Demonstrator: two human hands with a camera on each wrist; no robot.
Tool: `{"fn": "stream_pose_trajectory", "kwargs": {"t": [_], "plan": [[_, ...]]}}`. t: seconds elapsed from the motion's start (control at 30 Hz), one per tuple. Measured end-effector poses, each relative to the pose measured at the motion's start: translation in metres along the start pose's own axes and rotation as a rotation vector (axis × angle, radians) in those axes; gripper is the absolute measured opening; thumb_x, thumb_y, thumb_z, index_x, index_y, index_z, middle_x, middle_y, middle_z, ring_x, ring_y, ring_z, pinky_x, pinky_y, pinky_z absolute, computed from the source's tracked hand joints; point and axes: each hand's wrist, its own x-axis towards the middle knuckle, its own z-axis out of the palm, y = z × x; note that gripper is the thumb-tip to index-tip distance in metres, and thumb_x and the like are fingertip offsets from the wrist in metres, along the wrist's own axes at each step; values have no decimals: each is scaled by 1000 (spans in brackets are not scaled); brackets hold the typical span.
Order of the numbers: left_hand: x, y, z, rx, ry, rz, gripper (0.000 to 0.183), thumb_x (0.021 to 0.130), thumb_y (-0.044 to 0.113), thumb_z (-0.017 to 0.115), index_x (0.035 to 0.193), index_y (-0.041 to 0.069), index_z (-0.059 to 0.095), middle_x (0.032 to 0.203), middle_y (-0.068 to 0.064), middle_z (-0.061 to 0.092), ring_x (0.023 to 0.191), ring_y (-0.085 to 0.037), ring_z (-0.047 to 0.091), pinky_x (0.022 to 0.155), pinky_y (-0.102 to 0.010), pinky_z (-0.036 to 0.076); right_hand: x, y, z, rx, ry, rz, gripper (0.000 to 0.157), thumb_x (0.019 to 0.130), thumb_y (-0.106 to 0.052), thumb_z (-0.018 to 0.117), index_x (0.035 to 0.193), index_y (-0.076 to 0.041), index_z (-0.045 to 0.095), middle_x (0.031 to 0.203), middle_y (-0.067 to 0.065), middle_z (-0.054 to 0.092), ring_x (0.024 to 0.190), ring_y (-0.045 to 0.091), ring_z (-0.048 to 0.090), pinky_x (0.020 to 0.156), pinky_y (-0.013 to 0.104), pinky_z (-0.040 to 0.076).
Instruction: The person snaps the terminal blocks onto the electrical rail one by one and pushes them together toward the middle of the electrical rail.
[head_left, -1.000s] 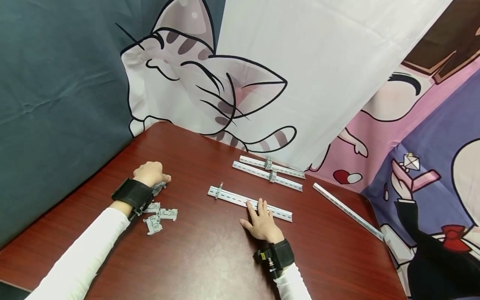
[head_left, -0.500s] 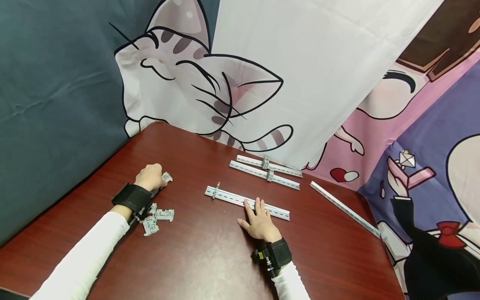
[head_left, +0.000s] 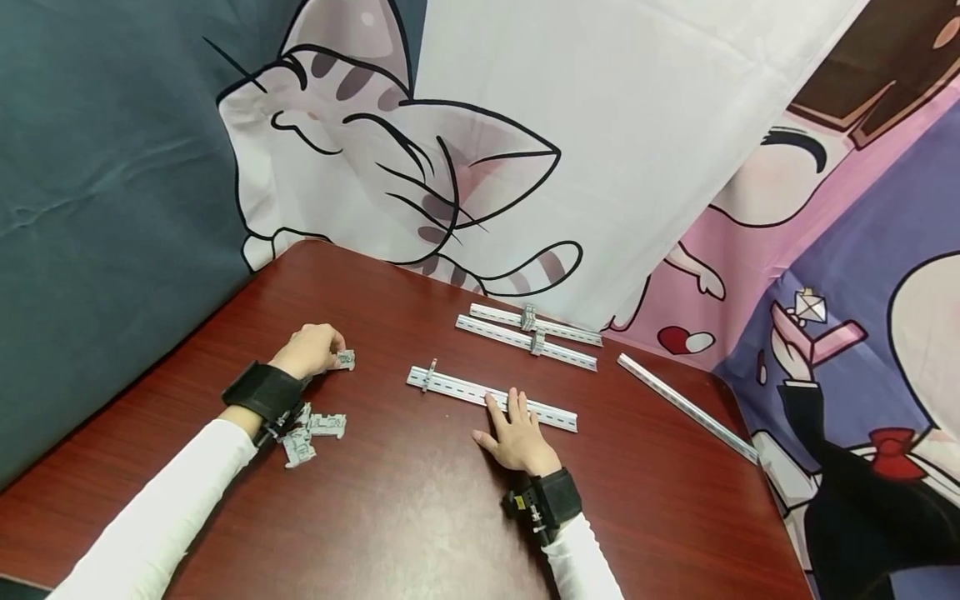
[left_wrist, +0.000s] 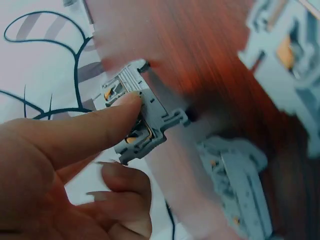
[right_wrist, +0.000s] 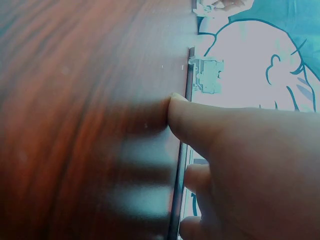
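Note:
My left hand [head_left: 306, 352] pinches a grey DIN-rail terminal block [head_left: 345, 360], held between thumb and fingers. In the left wrist view the thumb lies across the flat side of this terminal block [left_wrist: 156, 111]. Several loose terminal blocks [head_left: 327, 425] lie on the table beside the left wrist. My right hand [head_left: 521, 443] is spread, its fingertips resting on a slotted metal DIN rail [head_left: 459, 388]. One upright terminal block [right_wrist: 208, 76] sits on that rail near its left end. The right thumb touches the tabletop in front of the rail.
Two more DIN rails [head_left: 493, 330] lie at the back, each bearing grey terminal blocks [head_left: 537, 342]. Another bare rail [head_left: 686, 407] lies slanted on the right of the brown table [head_left: 405, 517]. Printed cloth [head_left: 615, 150] hangs behind the table edge.
The left hand now holds a terminal block out past its fingertips, where before the block was mostly hidden under the hand. The right hand stays on the rail. The head view shifts slightly.

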Motion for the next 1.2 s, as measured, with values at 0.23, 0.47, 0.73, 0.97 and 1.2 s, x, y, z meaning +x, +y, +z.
{"fn": "stream_pose_trajectory", "kwargs": {"t": [0.23,0.47,0.73,0.97,1.2], "plan": [[-3,15,-7,109,45,-42,17,83,6,68,98,4,73,104,-24,69,87,-42,65,66,-54,51,3,2,-4,7,2,9,69,97,-48,49,153,-13,27,158,30,11,148,44,8,115,58,19],[-4,35,-18,-47,-16,33,10,85,-2,62,86,-1,71,70,-10,69,53,-17,67,59,-36,54,4,4,-9,2,5,14,69,97,-48,49,153,-14,27,158,29,10,148,43,8,115,58,18],[7,88,-23,-176,-189,255,34,83,33,75,98,3,73,75,-4,73,66,-13,69,71,-32,52,4,2,-11,7,5,13,68,97,-48,49,153,-14,28,158,28,11,149,42,8,116,57,18],[27,130,16,-148,-89,297,9,83,14,70,79,6,72,71,-2,69,60,-12,60,58,-25,47,0,-1,-4,1,-9,10,69,97,-48,49,152,-13,28,158,29,12,148,43,10,115,58,19],[38,156,50,-25,43,130,12,77,10,70,76,7,59,72,-7,59,66,-23,57,54,-34,42,0,-1,-3,-14,1,12,69,96,-49,50,152,-14,30,157,29,14,148,44,11,115,58,19]]}}
